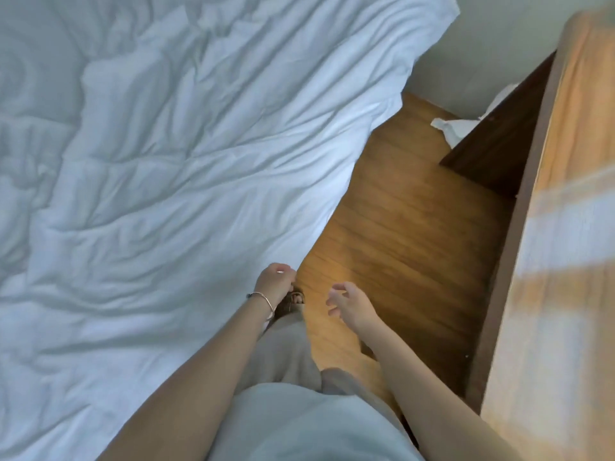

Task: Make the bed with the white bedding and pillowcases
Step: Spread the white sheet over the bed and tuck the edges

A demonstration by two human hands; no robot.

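So the white duvet [159, 168] takes up most of what's in front of me, spread over the bed and full of wrinkles, with its near edge hanging off the side toward the wooden floor [409, 207]. My guess is it's only been thrown roughly into place, because the overhang runs crooked along the side and nothing's been smoothed yet. I don't see any pillows or pillowcases from here.

On the right there's a tall light wood cabinet [565, 227] standing close, which leaves only a narrow strip of floor to work in. That probably explains why the person is squeezed right up against the bed. Behind it sits a darker piece of furniture [492, 141], and some crumpled white cloth [449, 128] lies on the floor in the corner by the wall. Could be more bedding, hard to tell.

Now the hands. The left hand [274, 284], with a thin bracelet [264, 301] on the wrist, is right at the duvet's hanging edge, fingers curled in like it's pinching the fabric, likely to tug that side straight. The right hand [349, 304] is out over the floor, well clear of the bedding, fingers loosely spread and holding nothing. A sandalled foot [296, 299] peeks out just below the left hand.
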